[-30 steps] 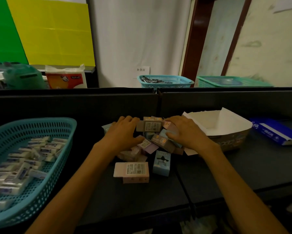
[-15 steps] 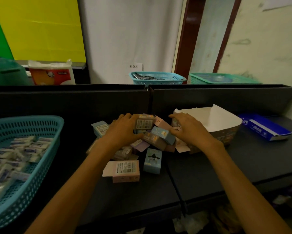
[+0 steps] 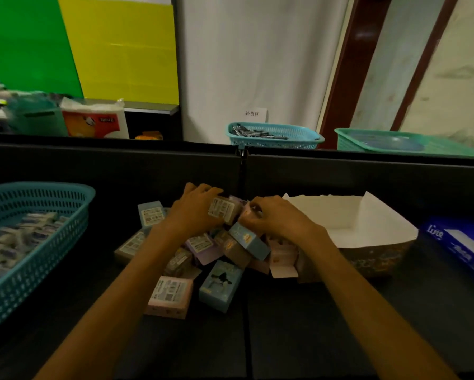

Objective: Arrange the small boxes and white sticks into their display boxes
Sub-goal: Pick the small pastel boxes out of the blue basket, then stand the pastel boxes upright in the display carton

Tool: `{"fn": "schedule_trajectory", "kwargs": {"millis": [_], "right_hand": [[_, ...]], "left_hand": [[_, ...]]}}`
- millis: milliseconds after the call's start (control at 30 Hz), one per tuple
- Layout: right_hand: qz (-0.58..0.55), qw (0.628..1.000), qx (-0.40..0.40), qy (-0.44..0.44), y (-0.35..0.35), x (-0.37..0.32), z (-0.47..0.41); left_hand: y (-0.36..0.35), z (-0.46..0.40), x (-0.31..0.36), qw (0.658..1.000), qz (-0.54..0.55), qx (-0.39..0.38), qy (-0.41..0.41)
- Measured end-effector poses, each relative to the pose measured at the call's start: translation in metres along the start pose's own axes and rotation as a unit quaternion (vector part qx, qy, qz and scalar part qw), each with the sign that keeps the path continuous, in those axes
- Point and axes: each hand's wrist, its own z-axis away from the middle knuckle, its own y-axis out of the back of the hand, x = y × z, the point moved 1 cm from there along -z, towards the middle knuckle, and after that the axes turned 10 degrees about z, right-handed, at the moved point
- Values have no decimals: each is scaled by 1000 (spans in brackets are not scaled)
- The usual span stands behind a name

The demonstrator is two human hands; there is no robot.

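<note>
A heap of small boxes (image 3: 211, 253) lies at the centre of the dark table (image 3: 312, 325), both hands reaching into its far, twelve o'clock side. The left hand (image 3: 196, 212) curls its fingers round a tan box (image 3: 223, 209) at the top of the heap, label facing up. Just beside it at three o'clock, the right hand (image 3: 277, 218) has its fingers bent, pinching at a pale pink box (image 3: 247, 212); how firm that grip is cannot be told. A pink box (image 3: 171, 296) and a light blue box (image 3: 221, 283) lie at six o'clock from the hands. The open display box (image 3: 373, 256), white inside, sits at three o'clock, touching the heap. At nine o'clock, a teal basket (image 3: 38, 259) holds the white sticks (image 3: 13, 239), well apart from both hands.
</note>
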Motion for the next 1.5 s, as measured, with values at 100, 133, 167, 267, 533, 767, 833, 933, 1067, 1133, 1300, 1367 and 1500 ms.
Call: {"fn": "schedule_trajectory", "kwargs": {"millis": [100,133,167,267,533,767,833,933,1067,1133,1300,1367,1500], "right_hand": [[-15,1000,-20,-14,-1,2,-7],[-19,999,-30,-17,0,2,-9],[-22,999,-44,-20,0,2,-11],[-49,994,-98,-32,-2,2,-14],[-128,986,-76,-70,-6,1,-13],[-181,981,4,-76,2,1,-7],[-185,980,42,-65,6,1,-2],[-201,974,96,-50,11,2,6],[-265,955,123,-46,16,8,18],[-296,944,136,-46,20,13,23],[-311,934,163,-59,30,29,39],[-299,937,169,-58,34,36,46],[-285,939,178,-69,43,55,59]], "left_hand": [[0,-5,-2,1000,-1,-4,9],[0,-6,-4,1000,2,-3,8],[1,-7,-6,1000,8,-3,10],[3,-9,-12,999,31,2,16],[7,-6,-19,998,33,-45,-17],[6,2,-19,985,167,-12,-36],[9,5,-15,976,215,16,-28],[14,9,-9,968,245,57,-28],[18,14,-4,958,248,131,-62],[21,15,-5,944,280,150,-84],[28,19,4,910,379,135,-100],[28,18,11,906,394,122,-95],[26,13,27,903,406,103,-92]]}}
